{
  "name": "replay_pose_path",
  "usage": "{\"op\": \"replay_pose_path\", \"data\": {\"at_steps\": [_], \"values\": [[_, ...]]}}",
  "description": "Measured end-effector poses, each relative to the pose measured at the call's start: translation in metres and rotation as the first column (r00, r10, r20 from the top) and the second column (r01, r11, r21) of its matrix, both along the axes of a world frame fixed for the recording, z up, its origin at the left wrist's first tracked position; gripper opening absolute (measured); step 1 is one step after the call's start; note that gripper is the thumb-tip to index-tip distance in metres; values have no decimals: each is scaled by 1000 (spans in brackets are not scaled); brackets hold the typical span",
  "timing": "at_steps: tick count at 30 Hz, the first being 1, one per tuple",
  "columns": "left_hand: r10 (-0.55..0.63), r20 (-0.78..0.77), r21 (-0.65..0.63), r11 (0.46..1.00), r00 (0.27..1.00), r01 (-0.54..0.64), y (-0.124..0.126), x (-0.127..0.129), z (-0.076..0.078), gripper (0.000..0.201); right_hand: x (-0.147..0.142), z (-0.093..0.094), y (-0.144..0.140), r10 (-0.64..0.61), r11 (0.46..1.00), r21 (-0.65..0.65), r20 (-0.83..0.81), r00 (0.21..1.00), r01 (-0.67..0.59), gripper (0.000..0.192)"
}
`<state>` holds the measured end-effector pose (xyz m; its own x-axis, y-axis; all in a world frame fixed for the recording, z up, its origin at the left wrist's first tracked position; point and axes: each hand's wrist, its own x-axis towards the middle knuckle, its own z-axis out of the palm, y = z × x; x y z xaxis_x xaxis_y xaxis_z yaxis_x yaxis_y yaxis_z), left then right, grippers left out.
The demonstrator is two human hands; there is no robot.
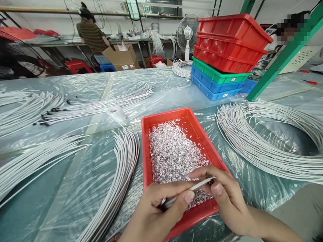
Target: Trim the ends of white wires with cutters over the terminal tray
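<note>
Over plastic sheeting (83,178), nearly closed hands (161,206) (230,200) pinch a white cable (201,184).

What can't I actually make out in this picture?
From the head view:
White cable: partly hidden by the left hand.
Red tray: near left corner behind that hand.
Silver pieces: too small to tell their exact shape.
Large cable coil: cut off by the picture's right edge.

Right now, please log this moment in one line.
left fingers: pinching white cable | right fingers: at cable's dark end | below: red tray, silvery bits
</note>
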<state>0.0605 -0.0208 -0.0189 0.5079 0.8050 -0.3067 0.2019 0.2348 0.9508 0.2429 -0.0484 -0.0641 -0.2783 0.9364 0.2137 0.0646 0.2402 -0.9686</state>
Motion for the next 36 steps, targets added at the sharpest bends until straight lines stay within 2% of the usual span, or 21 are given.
{"op": "replay_pose_path", "data": {"at_steps": [4, 9, 15, 19, 22, 25, 28, 32, 36], "values": [[8, -38, 45, 999, 999, -6, 0, -1, 1, 31, -1, 1, 2, 0, 1000, -4, -38, 999, -1, 28], [-39, -14, 184, 982, 999, 41, 2, -3, -3, 26, -2, 4, 1, 13, 997, -70, -114, 993, -21, 26], [10, -177, 304, 952, 984, 45, -1, -3, -2, 27, -3, 8, 3, 29, 999, -21, -172, 985, -33, 23], [5, -186, 319, 946, 983, 56, -2, -2, -1, 29, -3, 8, 5, 19, 999, -34, -181, 983, -25, 23], [-14, -198, 389, 917, 980, 92, -3, -3, -3, 28, -3, 7, 5, 12, 999, -31, -181, 983, -18, 22], [-13, -213, 482, 868, 977, 116, -5, -4, -6, 22, -2, 7, 6, 16, 1000, -22, -172, 985, -20, 22], [9, -165, 594, 799, 986, 92, -8, -4, -9, 20, -2, 7, 5, 43, 998, -44, -184, 982, -51, 23], [70, -124, 753, 656, 990, 48, -9, -2, -16, 22, -2, 7, 4, 55, 998, -24, -211, 976, -61, 25], [121, -131, 851, 523, 984, 49, -10, -3, -22, 26, -3, 9, 6, 55, 998, -25, -208, 977, -61, 25]]}}
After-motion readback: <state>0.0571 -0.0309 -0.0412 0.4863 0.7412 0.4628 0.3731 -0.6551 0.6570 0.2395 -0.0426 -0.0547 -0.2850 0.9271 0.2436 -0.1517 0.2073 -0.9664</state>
